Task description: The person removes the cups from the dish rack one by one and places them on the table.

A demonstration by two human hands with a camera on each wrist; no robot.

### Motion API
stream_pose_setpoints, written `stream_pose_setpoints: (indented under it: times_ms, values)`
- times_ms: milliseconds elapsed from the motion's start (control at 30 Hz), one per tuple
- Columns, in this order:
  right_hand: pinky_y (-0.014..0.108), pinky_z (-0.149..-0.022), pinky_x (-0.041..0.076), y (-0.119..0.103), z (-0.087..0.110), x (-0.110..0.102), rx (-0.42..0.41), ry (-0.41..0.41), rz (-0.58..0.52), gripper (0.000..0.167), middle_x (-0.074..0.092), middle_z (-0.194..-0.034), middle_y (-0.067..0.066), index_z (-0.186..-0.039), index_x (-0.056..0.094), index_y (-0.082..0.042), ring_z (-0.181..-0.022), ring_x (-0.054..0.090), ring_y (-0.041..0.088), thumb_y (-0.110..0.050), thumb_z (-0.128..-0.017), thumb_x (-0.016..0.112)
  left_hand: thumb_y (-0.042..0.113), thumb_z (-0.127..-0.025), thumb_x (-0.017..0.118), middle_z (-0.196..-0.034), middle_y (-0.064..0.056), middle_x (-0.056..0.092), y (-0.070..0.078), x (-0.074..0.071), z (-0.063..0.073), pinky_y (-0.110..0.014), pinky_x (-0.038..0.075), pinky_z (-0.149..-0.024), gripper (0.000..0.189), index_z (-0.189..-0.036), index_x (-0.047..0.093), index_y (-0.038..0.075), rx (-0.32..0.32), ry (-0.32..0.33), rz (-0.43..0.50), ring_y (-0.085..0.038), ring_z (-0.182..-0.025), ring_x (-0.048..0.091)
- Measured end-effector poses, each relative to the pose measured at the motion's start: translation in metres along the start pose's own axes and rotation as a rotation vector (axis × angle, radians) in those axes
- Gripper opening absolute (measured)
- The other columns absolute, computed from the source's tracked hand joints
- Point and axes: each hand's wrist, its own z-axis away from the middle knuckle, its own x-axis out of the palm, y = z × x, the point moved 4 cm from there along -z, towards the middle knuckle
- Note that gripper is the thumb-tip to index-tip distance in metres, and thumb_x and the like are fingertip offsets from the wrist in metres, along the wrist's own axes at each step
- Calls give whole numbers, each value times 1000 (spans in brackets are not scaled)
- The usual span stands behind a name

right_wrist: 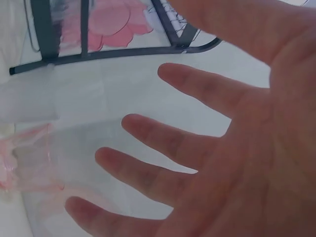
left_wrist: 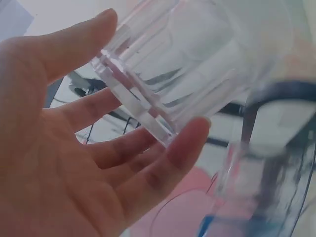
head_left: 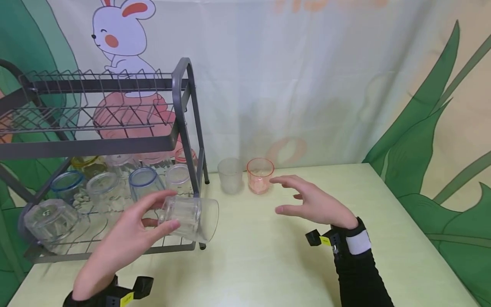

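Note:
My left hand (head_left: 132,230) grips a clear glass (head_left: 188,217) by its base end, thumb on one side and fingers on the other. The glass lies sideways in the air, its mouth toward the right, in front of the rack's right post. In the left wrist view the thick glass base (left_wrist: 138,101) sits between thumb and fingertips. My right hand (head_left: 314,200) hovers over the table with fingers spread and nothing in them. Nearest to it stands a pink-tinted glass (head_left: 260,181), upright, with a frosted clear glass (head_left: 230,179) just left of it.
A dark two-tier dish rack (head_left: 84,147) stands at the left. On its lower tier several glasses stand upside down, among them a blue-rimmed glass (head_left: 145,183) and a yellowish glass (head_left: 90,166). A printed curtain (head_left: 307,85) hangs behind the pale table (head_left: 268,264).

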Motion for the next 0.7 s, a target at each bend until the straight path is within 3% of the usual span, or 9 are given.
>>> stream_pose_setpoints:
  times_ms: [200, 433, 700]
  values:
    - [37, -106, 41, -7, 3, -3, -55, -23, -15, 65, 42, -144, -15, -144, 44, -34, -133, 39, 9, -43, -87, 73, 37, -90, 71, -147, -9, 41, 10, 18, -11, -44, 53, -91, 64, -146, 44, 24, 12, -10, 121, -33, -127, 48]
    - [43, -104, 44, -8, 7, -10, -24, -27, -37, 67, 40, -145, -13, -144, 42, -37, -132, 43, 15, -44, -86, 74, 36, -90, 72, -146, -5, 43, 23, 37, -30, -42, 52, -94, 62, -145, 45, 23, 69, -8, 206, -27, -131, 45]
    - [42, -104, 44, -15, 4, -10, -107, -17, -142, 74, 37, -150, -13, -149, 38, -33, -134, 41, 16, -30, -86, 78, 23, -92, 71, -138, -7, 49, 29, 65, -49, -37, 55, -88, 59, -144, 44, 19, 127, -14, 421, -26, -123, 52]
